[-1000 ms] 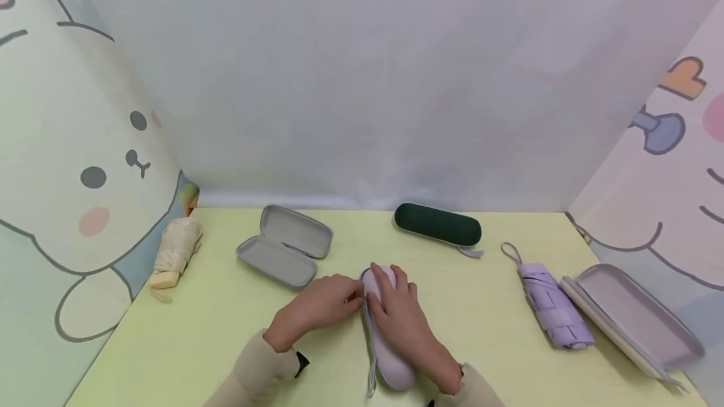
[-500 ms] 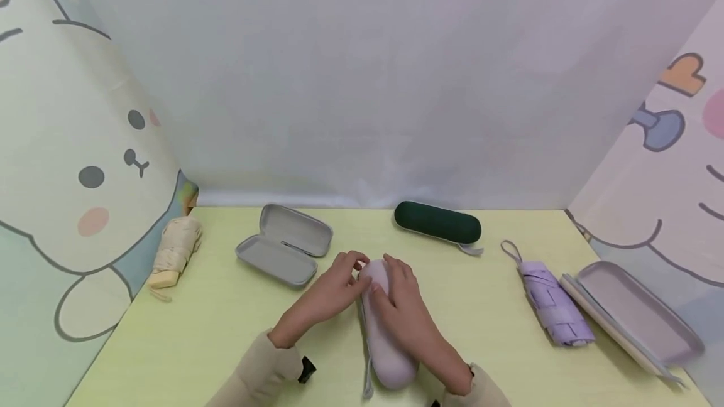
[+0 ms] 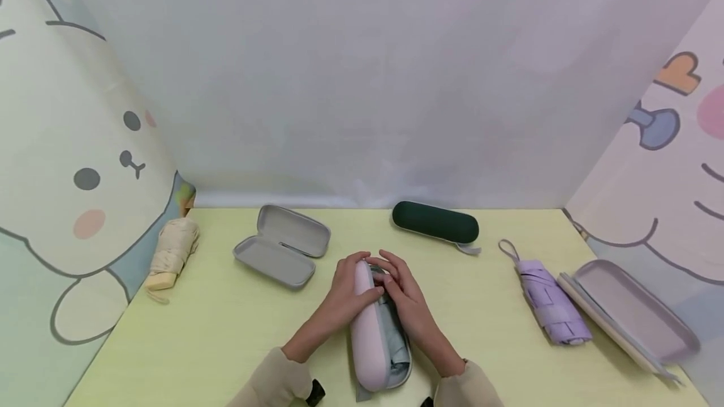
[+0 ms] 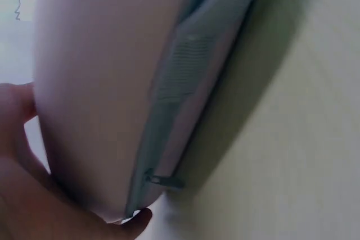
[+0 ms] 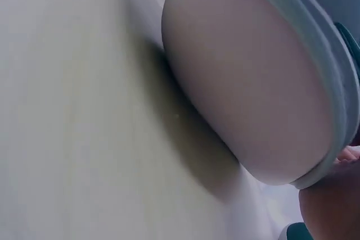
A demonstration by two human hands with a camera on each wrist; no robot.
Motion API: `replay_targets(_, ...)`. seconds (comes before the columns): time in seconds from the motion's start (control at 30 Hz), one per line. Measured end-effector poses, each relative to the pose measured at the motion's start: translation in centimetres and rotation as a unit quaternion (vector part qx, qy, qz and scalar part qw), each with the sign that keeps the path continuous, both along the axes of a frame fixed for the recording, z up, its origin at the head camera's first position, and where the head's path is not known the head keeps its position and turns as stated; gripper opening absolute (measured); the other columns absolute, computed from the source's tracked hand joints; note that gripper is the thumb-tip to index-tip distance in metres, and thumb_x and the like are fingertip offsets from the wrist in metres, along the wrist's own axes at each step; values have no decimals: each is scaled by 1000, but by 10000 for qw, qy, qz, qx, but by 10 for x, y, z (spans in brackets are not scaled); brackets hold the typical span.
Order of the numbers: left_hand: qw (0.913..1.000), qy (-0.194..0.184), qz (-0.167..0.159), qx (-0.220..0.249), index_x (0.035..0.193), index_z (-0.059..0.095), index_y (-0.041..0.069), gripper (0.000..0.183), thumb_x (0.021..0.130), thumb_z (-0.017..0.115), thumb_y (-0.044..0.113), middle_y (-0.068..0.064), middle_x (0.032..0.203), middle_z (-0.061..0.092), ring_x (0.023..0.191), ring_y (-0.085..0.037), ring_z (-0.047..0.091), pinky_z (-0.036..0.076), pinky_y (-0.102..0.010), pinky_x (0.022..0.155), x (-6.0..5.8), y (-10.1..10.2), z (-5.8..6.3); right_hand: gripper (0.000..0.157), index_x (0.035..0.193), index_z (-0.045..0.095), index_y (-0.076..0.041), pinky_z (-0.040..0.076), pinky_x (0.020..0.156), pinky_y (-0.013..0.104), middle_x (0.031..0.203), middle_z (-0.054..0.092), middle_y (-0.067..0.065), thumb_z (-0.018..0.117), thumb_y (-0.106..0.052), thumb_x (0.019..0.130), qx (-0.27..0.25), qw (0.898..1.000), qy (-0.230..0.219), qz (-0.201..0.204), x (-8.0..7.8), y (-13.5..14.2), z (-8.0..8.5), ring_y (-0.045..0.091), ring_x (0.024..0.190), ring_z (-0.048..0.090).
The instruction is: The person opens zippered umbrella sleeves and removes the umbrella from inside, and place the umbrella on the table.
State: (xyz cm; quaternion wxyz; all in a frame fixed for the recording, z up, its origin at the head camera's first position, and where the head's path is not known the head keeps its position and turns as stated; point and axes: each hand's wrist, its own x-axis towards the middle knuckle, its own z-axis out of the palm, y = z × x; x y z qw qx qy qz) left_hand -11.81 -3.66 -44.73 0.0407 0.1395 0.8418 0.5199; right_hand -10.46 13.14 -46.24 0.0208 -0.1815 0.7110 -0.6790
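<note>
A pale lilac zip case (image 3: 368, 344) stands partly open on the table between both hands, with grey-green folded fabric (image 3: 393, 331) showing in the gap. My left hand (image 3: 345, 300) grips its lid, thumb across the top and fingers near the far end. On the other side my right hand (image 3: 408, 300) holds the case's lower half, its fingers curled in at the far end of the opening. The left wrist view shows the lid's side with the zip pull (image 4: 166, 181) hanging by the fingers. In the right wrist view the rounded lower shell (image 5: 242, 71) lies close over the table.
Farther back lie an open grey case (image 3: 277, 260) and a closed dark green case (image 3: 435, 221). A beige folded umbrella (image 3: 172, 247) rests at the left edge. On the right are a purple folded umbrella (image 3: 551, 303) and an open lilac case (image 3: 639, 313) at the table edge.
The lilac case was closed, with my left hand at its far end. Now its lid is lifted toward the left, the fabric inside shows, and my right hand has shifted to the right side.
</note>
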Motion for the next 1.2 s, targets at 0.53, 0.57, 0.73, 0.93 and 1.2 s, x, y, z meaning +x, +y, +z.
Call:
replay_targets(0.53, 8715, -946, 106, 4811, 136, 42, 12, 55, 84, 35, -3, -9, 134, 48, 134, -35, 43, 38, -44, 113, -6, -15, -24, 27, 123, 64, -25, 35, 110, 39, 132, 60, -4, 61, -19, 97, 1787, 9741, 1325, -399, -5, 1, -20, 15, 130, 43)
replay_targets(0.57, 8579, -1082, 81, 5023, 135, 42, 13, 55, 83, 32, -2, -6, 133, 49, 134, -34, 43, 38, -45, 113, -7, -17, -24, 26, 122, 65, -25, 35, 110, 41, 131, 60, -6, 61, -19, 97, 1813, 9737, 1311, -425, -5, 1, -20, 15, 130, 42)
replay_targets(0.73, 8271, -1395, -144, 5443, 133, 43, 19, 57, 82, 30, -1, -8, 138, 46, 136, -32, 42, 34, -45, 116, -8, -22, -24, 24, 119, 66, -27, 34, 108, 49, 128, 59, -11, 61, -21, 97, 1987, 9717, 1156, -545, -5, 2, -20, 13, 129, 39)
replay_targets(0.93, 8225, -1423, -164, 5505, 133, 42, 16, 56, 82, 30, -2, -13, 141, 42, 137, -34, 40, 34, -47, 117, -8, -22, -24, 20, 116, 67, -25, 39, 106, 50, 132, 57, -8, 58, -20, 99, 2799, 9483, 1467, -300, -8, 7, -9, 16, 129, 41)
replay_targets(1.2, 8280, -1463, -282, 5405, 130, 44, 17, 55, 81, 32, -2, -8, 135, 48, 134, -33, 41, 31, -49, 118, -12, -18, -26, 30, 125, 64, -20, 41, 107, 51, 138, 53, 3, 63, -24, 96, 4412, 8743, 1886, 738, 1, 15, 25, 27, 132, 40)
